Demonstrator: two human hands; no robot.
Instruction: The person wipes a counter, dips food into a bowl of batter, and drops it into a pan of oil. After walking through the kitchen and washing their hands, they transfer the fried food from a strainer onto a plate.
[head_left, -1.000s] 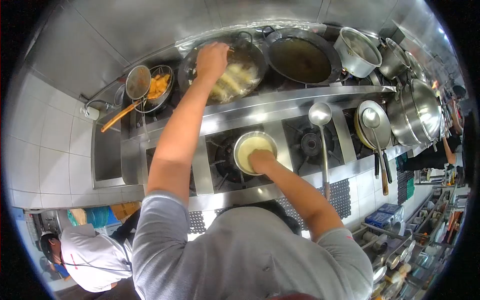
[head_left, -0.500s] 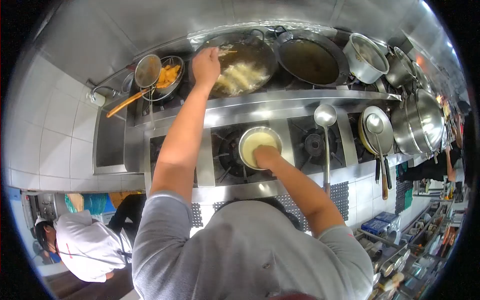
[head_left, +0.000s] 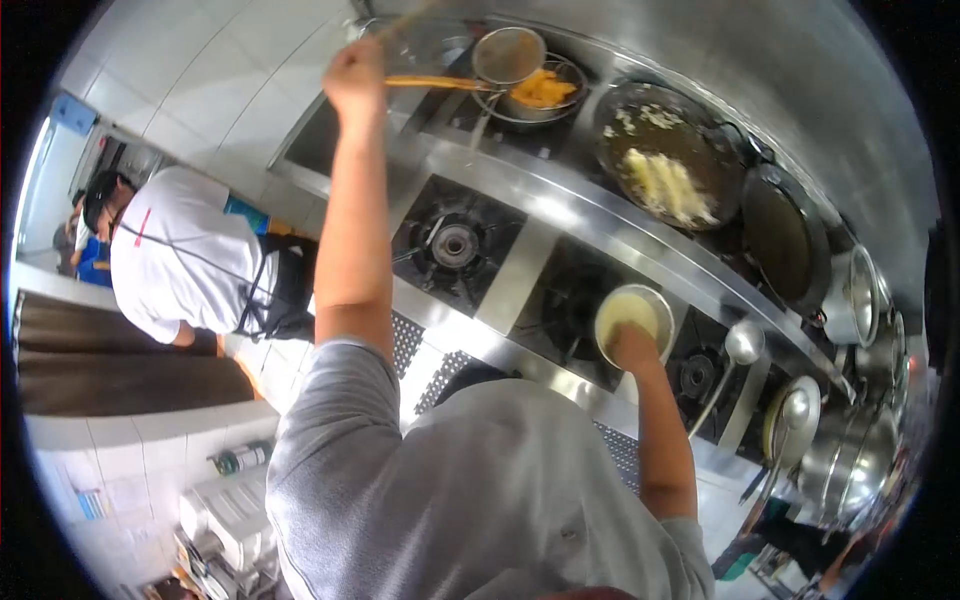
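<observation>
My left hand (head_left: pixel 355 82) is raised at the upper left, its fingers closed around thin wooden chopsticks (head_left: pixel 408 20) that are smeared by motion. Just right of this hand is the wooden handle of a wire strainer (head_left: pixel 510 55), which rests over a pan of orange fried pieces (head_left: pixel 543 90). My right hand (head_left: pixel 634 348) reaches into a metal bowl (head_left: pixel 668 318) of pale yellow batter (head_left: pixel 628 310); its fingertips are hidden. In a wok (head_left: pixel 625 172) of oil, long pale battered pieces (head_left: pixel 668 186) lie together, with loose batter bits near the far rim.
A second dark wok (head_left: pixel 780 235) and a metal pot (head_left: pixel 852 295) stand farther right. A ladle (head_left: pixel 745 342) lies by a burner (head_left: pixel 697 376). Another burner (head_left: pixel 455 246) is left of the bowl. A co-worker in a white shirt (head_left: pixel 190 250) bends at the left.
My left hand has moved from over the wok to the left, past the strainer, with the chopsticks. The view has turned to the left. My right hand stays in the bowl.
</observation>
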